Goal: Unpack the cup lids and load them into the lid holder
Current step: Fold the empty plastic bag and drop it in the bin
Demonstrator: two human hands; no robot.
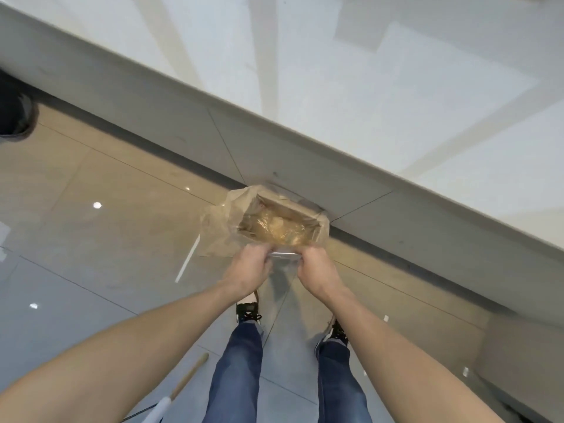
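Both my hands are held out in front of me at waist height, above the floor. My left hand (251, 268) and my right hand (317, 270) pinch the top edge of a clear plastic wrapper (284, 265), which hangs limp between them. Just beyond my hands a small rectangular bin (319, 232) lined with a translucent bag stands on the floor against the counter base. Crumpled clear plastic lies inside it. No cup lids and no lid holder are in view.
A long white counter (335, 71) runs diagonally across the top, its grey base panel (183, 117) right behind the bin. A black object (12, 114) sits at the far left. A wooden stick with a white end (187, 378) lies near my left leg.
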